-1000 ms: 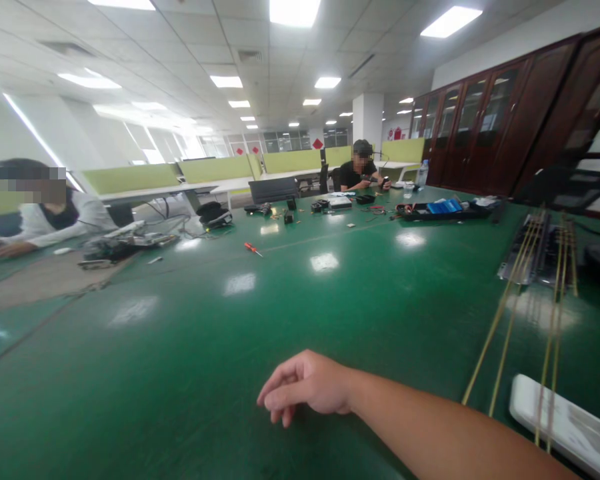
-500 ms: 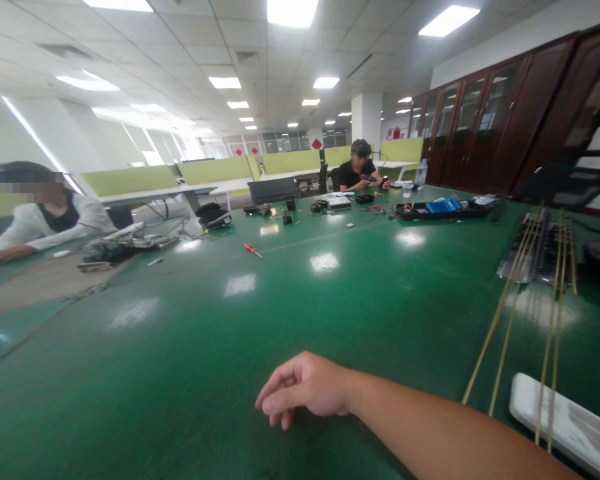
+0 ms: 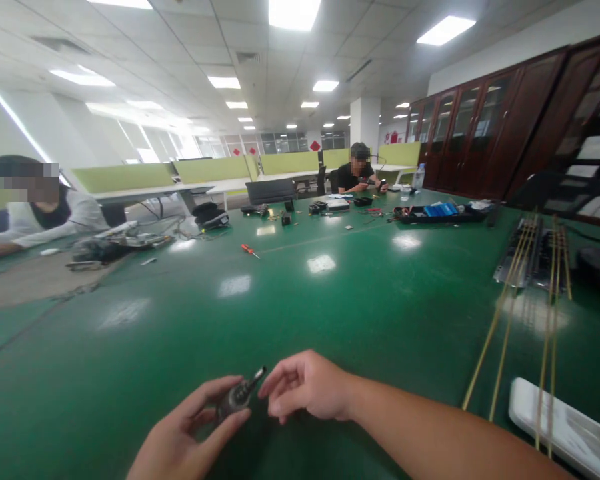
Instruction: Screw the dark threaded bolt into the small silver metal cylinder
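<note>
Metal part point(image 3: 231, 400) in left hand point(image 3: 187, 423) (aslant)

Left fingers point(image 3: 213, 389) in a pinch, right fingers point(image 3: 289, 401) loosely curled

A screwdriver point(image 3: 250, 251) lies on the table point(image 3: 360, 307), beyond what seems a motor point(image 3: 233, 399).
</note>
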The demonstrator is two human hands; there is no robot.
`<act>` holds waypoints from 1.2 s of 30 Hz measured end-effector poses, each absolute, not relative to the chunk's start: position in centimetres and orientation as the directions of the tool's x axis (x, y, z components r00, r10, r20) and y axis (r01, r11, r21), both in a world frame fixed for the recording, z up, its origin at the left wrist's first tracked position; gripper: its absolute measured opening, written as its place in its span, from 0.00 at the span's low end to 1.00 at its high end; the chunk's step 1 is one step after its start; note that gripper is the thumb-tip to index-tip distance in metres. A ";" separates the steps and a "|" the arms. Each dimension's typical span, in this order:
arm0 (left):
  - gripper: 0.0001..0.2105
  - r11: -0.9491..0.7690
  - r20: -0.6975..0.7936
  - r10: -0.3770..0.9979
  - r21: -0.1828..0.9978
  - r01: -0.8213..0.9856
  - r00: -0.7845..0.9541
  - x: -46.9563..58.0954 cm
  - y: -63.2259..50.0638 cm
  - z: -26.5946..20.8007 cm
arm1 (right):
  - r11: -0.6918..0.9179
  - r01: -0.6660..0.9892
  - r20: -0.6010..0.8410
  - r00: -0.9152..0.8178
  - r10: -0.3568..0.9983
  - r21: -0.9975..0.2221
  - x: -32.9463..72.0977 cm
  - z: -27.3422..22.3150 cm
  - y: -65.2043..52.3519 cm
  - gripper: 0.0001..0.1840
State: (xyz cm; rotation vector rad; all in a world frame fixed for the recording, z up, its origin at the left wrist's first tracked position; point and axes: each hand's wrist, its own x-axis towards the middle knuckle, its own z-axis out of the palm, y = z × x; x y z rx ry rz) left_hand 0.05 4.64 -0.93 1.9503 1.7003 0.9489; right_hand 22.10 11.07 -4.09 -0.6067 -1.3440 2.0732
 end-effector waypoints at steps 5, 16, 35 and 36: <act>0.19 -0.292 0.341 0.935 0.592 0.751 0.095 1.6 5.9 -1.7 | -0.281 -0.220 -0.076 -0.645 0.760 -0.934 22.3 -4.0 11.5 0.31; 0.17 -0.391 0.425 0.891 0.544 0.742 0.159 1.0 5.6 -3.4 | -0.045 -0.001 -0.037 -0.558 0.829 -0.999 21.9 -4.1 10.2 0.17; 0.10 -0.446 0.442 0.874 0.559 0.699 0.204 2.2 5.0 -2.5 | 0.358 0.284 0.162 -0.537 0.828 -0.890 22.4 -3.6 9.5 0.09; 0.09 -0.447 0.438 0.874 0.558 0.699 0.209 2.1 5.0 -2.6 | 0.355 0.280 0.160 -0.539 0.827 -0.892 22.4 -3.6 9.4 0.09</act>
